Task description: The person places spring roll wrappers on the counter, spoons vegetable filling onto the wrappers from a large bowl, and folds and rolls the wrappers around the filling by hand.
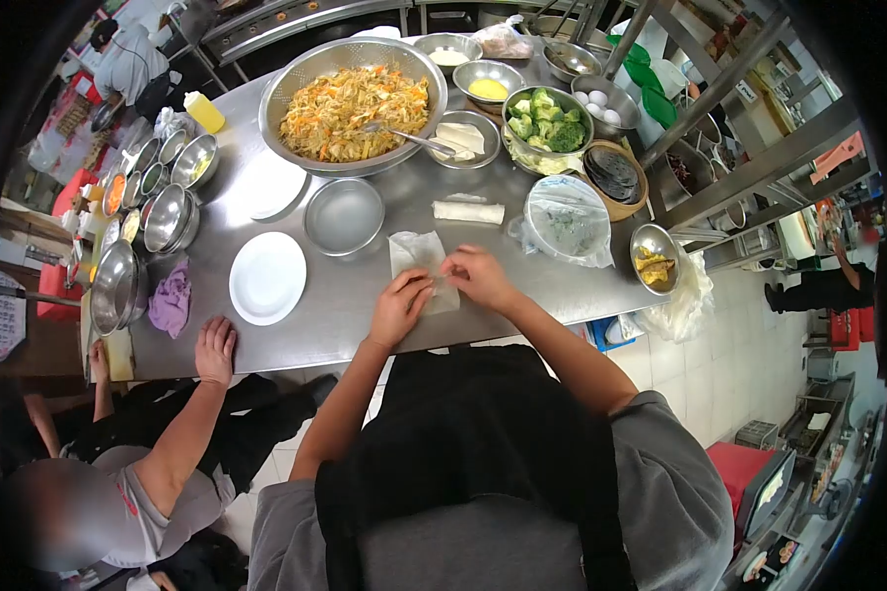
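A thin, whitish wrapper sheet [414, 248] lies on the steel table in front of me. My left hand [401, 303] is on its left side, fingers together and curled onto the sheet. My right hand [480, 279] pinches at its right side, thumb and fingertips close together. Both hands partly cover the sheet, and whether anything lies under the fingers is hidden. Just beyond my right hand is a flat white folded strip [468, 213]. A shallow metal dish [344, 218] sits beyond my left hand.
A big colander [272, 108] holds shredded noodle-and-vegetable filling with a spoon. Around it are broccoli [552, 123], eggs [598, 103], a plastic-covered bowl [569, 219] and white plates [268, 279]. At left, a co-worker's hand [215, 350] rests by a purple cloth [171, 298].
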Available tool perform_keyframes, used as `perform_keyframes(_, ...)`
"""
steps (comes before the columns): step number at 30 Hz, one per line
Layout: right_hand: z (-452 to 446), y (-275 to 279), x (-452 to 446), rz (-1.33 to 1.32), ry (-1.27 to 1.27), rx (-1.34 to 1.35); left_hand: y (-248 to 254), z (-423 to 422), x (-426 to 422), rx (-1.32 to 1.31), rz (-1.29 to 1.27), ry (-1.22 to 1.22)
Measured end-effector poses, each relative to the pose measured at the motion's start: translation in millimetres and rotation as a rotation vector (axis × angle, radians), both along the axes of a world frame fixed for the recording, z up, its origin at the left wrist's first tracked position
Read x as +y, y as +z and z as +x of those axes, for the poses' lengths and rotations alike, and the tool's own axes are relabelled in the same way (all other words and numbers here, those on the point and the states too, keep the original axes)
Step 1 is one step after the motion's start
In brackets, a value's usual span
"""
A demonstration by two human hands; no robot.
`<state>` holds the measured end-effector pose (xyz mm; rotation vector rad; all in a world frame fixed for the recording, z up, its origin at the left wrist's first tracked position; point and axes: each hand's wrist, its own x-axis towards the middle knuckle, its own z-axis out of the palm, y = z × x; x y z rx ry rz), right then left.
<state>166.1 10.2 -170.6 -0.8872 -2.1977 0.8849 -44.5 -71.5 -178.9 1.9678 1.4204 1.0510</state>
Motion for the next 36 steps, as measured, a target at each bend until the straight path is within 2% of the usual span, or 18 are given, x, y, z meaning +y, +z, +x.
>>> perform_keyframes(1, 2, -1, 1, 0.072, 0.046, -0.044, 1, 0, -1, -0.015, -0.036, -0.002)
perform_keyframes(4, -8, -11, -2, 0.03, 0.082, 0.056, 1, 1, 0, -0.051, 0.018, -0.028)
perform_keyframes(7, -11, -14, -4, -0.061, 0.072, 0.061, 6, 0, 0, -0.095, -0.08, 0.025)
perform_keyframes(10, -14, -12, -9, -0.114, 0.035, 0.105, 11, 5, 2, -0.052, 0.09, 0.127)
perform_keyframes(13, -10, -8, -12, -0.007, 0.053, -0.018, 5, -1, -2, 0.329, 0.187, 0.172)
perform_keyframes(22, -5, -10, -31, 0.178, 0.02, -0.066, 2, -17, 0, 0.313, 0.204, -0.002)
perform_keyframes(25, -9, -6, -42, -0.107, -0.056, 0.006, 7, -22, 3, 0.369, 0.178, -0.112)
perform_keyframes(28, -13, -8, -49, -0.228, -0.15, -0.009, 16, -22, 0, 0.42, 0.185, -0.149)
perform_keyframes(36, 4, -15, -57, -0.086, 0.088, -0.011, 11, -20, -9, 0.448, 0.254, -0.149)
